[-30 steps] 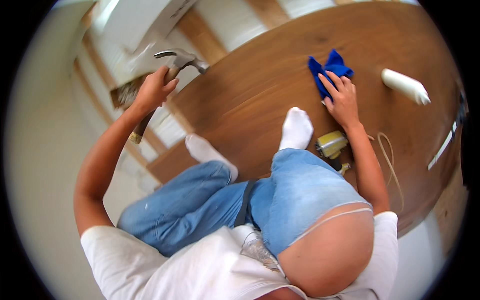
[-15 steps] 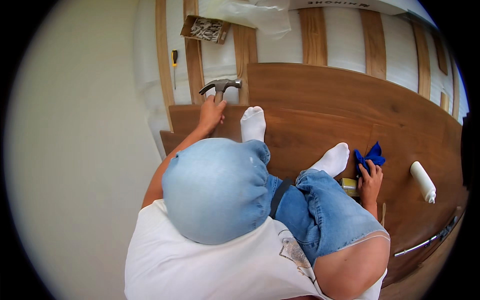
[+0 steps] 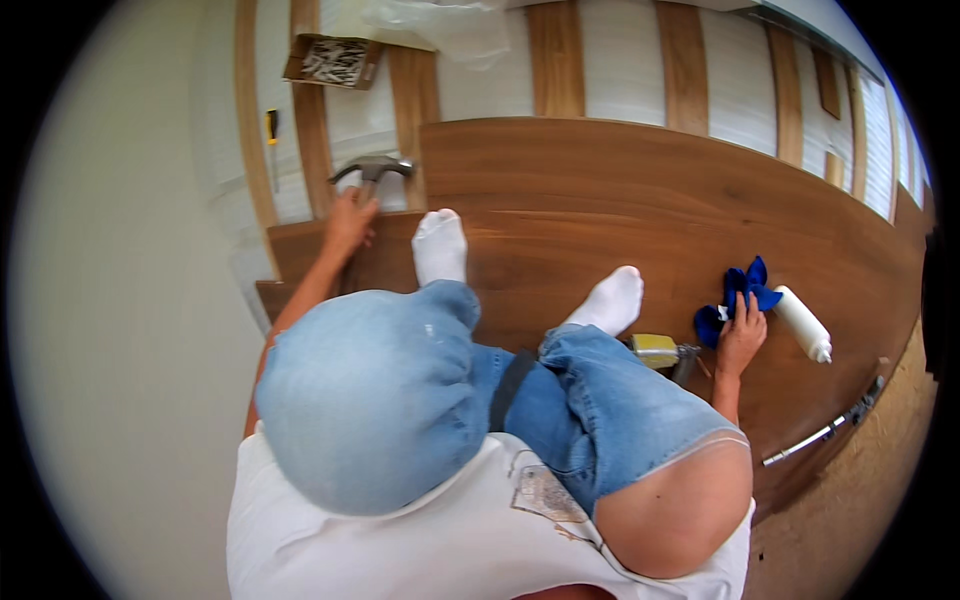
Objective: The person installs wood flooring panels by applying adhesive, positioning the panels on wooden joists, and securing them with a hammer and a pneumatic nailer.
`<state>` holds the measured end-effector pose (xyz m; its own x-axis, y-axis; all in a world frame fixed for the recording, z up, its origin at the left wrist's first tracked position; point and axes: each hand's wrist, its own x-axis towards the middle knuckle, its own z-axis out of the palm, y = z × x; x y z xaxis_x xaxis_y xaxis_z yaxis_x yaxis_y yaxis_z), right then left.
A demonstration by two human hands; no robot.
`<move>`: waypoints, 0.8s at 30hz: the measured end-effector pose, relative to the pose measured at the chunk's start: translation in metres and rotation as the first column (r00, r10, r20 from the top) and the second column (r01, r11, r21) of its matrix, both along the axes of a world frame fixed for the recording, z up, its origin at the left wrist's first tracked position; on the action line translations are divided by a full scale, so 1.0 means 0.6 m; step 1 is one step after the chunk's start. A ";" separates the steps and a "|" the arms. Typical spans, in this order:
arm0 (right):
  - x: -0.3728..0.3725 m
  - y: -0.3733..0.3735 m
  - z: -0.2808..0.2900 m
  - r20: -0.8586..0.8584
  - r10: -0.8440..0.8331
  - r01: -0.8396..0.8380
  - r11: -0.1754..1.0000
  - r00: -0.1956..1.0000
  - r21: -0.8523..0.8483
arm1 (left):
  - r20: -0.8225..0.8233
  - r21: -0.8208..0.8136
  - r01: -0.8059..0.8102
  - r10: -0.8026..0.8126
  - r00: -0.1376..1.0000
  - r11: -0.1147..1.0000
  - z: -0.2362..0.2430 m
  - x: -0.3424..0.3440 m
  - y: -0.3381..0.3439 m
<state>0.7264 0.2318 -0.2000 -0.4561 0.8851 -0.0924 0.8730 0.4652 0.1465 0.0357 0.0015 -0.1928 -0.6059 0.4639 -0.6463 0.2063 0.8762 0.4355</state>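
Observation:
My left hand (image 3: pixel 350 222) is closed around the handle of a claw hammer (image 3: pixel 372 168), close below its steel head. The head lies over the gap beside the laid boards, at the far left of the floor. Over on the right, my right hand (image 3: pixel 741 335) grips a bunched blue cloth (image 3: pixel 740 292), its fingers curled onto the folds. A white squeeze bottle (image 3: pixel 803 325) lies right beside the cloth. Between my right leg and right hand sits a yellow-bodied tool (image 3: pixel 654 350) with metal parts, partly hidden by my knee.
Brown floorboards (image 3: pixel 640 190) spread under my white-socked feet. Beyond them run wooden battens (image 3: pixel 556 60) over pale sheeting. An open box of small pieces (image 3: pixel 335 62) and a yellow-black screwdriver (image 3: pixel 272 130) lie far left, by the wall (image 3: pixel 120 300). A metal bar (image 3: pixel 820 440) lies at right.
The view has turned right, so the scene sits further left. My right hand has moved the blue cloth right, up to the bottle, uncovering more of the yellow tool. The hammer remains in my left hand.

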 end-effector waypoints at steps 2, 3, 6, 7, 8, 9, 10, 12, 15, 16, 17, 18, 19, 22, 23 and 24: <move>0.027 -0.023 0.009 0.107 -0.101 0.105 0.994 0.989 -0.031 | -0.003 0.041 -0.075 0.075 0.997 0.996 -0.019 -0.029 0.004; 0.010 -0.036 0.030 0.057 -0.122 0.122 0.992 0.991 0.014 | -0.013 0.074 -0.119 0.121 0.993 0.990 -0.032 -0.046 0.002; -0.043 -0.108 0.098 -0.087 -0.123 0.129 0.989 0.989 0.069 | -0.033 0.137 -0.192 0.198 0.980 0.972 -0.072 -0.083 -0.003; -0.030 -0.150 0.101 -0.161 -0.192 0.179 0.979 0.968 -0.094 | -0.048 0.144 -0.174 0.183 0.982 0.974 -0.077 -0.091 0.005; -0.010 -0.191 0.102 -0.182 -0.281 0.238 0.944 0.942 -0.226 | -0.060 0.155 -0.160 0.171 0.984 0.975 -0.086 -0.096 0.014; 0.005 -0.233 0.100 -0.152 -0.402 0.327 0.872 0.903 -0.364 | -0.079 0.117 -0.102 0.112 0.991 0.988 -0.090 -0.108 0.015; 0.017 -0.268 0.095 -0.087 -0.510 0.418 0.781 0.855 -0.464 | -0.203 0.088 0.035 -0.016 0.979 0.995 -0.096 -0.125 0.005; 0.038 -0.320 0.090 0.057 -0.671 0.572 0.581 0.739 -0.579 | -0.427 -0.023 0.286 -0.268 0.864 0.958 -0.113 -0.154 -0.017; 0.058 -0.335 0.100 0.164 -0.775 0.679 0.406 0.611 -0.612 | -0.484 -0.172 0.383 -0.416 0.770 0.908 -0.097 -0.139 0.006; 0.058 -0.331 0.101 0.168 -0.784 0.683 0.389 0.598 -0.618 | -0.471 -0.204 0.394 -0.442 0.763 0.896 -0.093 -0.139 0.004; 0.060 -0.316 0.100 0.171 -0.788 0.683 0.376 0.591 -0.626 | -0.456 -0.236 0.402 -0.466 0.758 0.885 -0.091 -0.139 0.001; 0.053 -0.303 0.094 0.180 -0.784 0.672 0.361 0.595 -0.647 | -0.444 -0.278 0.396 -0.483 0.755 0.875 -0.081 -0.147 -0.015; 0.051 -0.287 0.097 0.180 -0.783 0.669 0.359 0.595 -0.651 | -0.425 -0.284 0.400 -0.488 0.763 0.872 -0.079 -0.146 -0.015; 0.029 -0.249 0.104 0.184 -0.781 0.660 0.347 0.596 -0.666 | -0.374 -0.224 0.409 -0.465 0.802 0.885 -0.068 -0.148 -0.026; 0.022 -0.240 0.111 0.172 -0.793 0.663 0.343 0.584 -0.665 | -0.373 -0.146 0.431 -0.453 0.809 0.890 -0.061 -0.151 -0.003; 0.017 -0.229 0.121 0.154 -0.806 0.662 0.342 0.572 -0.667 | -0.374 -0.066 0.451 -0.441 0.816 0.890 -0.060 -0.158 0.012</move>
